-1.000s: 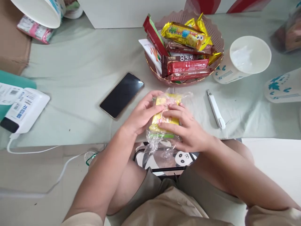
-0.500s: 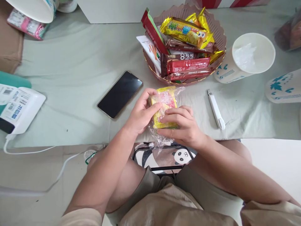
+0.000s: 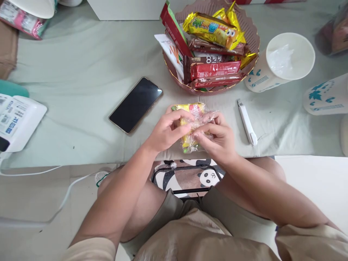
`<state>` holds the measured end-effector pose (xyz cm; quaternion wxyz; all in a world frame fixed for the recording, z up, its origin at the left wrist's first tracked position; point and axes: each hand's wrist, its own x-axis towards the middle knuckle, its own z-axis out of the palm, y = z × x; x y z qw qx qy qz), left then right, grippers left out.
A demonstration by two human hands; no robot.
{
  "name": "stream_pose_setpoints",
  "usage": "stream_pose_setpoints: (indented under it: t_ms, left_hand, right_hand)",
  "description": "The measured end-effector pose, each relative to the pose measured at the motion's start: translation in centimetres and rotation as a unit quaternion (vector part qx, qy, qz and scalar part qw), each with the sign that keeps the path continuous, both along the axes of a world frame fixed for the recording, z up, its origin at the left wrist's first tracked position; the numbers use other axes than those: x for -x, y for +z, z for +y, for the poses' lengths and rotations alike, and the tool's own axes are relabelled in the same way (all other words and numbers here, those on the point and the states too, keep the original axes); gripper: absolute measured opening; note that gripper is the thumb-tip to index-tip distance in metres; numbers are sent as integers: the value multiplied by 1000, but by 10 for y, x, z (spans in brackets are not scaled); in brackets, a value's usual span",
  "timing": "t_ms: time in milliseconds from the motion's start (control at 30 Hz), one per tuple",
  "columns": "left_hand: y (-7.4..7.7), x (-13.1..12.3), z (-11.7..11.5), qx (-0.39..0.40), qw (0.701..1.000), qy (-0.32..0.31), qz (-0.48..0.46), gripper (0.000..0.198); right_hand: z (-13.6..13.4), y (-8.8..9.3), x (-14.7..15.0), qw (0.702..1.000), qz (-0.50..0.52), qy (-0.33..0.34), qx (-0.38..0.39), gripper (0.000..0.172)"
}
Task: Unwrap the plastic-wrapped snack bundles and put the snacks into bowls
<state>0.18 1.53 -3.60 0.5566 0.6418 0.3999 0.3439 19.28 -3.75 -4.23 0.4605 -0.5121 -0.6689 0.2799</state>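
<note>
A yellow snack packet (image 3: 187, 107) with a red patch sits inside crinkled clear plastic wrap (image 3: 200, 148) near the table's front edge. My left hand (image 3: 169, 129) is closed on the wrapped packet from the left, thumb and forefinger bent over its top. From the right, my right hand (image 3: 221, 137) pinches the wrap between thumb and fingers. My fingers hide part of the packet's middle.
Beyond my hands stands a scalloped bowl (image 3: 252, 30) of wrapped snacks. A phone (image 3: 136, 105) lies to the left, a white utility knife (image 3: 247, 123) to the right. Paper cups (image 3: 257, 79) stand at the right. A white device (image 3: 29, 119) with a cable is far left.
My right hand has gone from lying over the packet with extended fingers to pinching the plastic wrap. The loose wrap that hung toward me is now gathered up. The view has shifted slightly.
</note>
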Motion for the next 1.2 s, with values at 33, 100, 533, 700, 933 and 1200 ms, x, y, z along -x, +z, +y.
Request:
stream_pose_setpoints:
  t_ms: [33,100,533,700,933,1200]
  left_hand:
    - [0,1,-1,8,1000,-15,-5,22]
    - [0,1,-3,19,999,-39,-5,46]
    - [3,-11,-7,-17,996,56,70,25]
    - [3,-13,-6,-18,997,62,49,16]
    - [-3,-9,-9,-64,996,53,45,23]
    - [-4,-9,-14,-52,993,75,70,11]
  right_hand:
    - [1,0,0,1000,11,-12,10,15]
    - [3,-1,-1,999,38,-29,25,14]
    - [6,-8,-16,997,10,48,-64,52]
    - [9,-2,-15,989,-100,49,-94,40]
    - [15,-2,-11,981,-119,35,-148,16]
    - [8,19,-34,971,-187,45,-140,17]
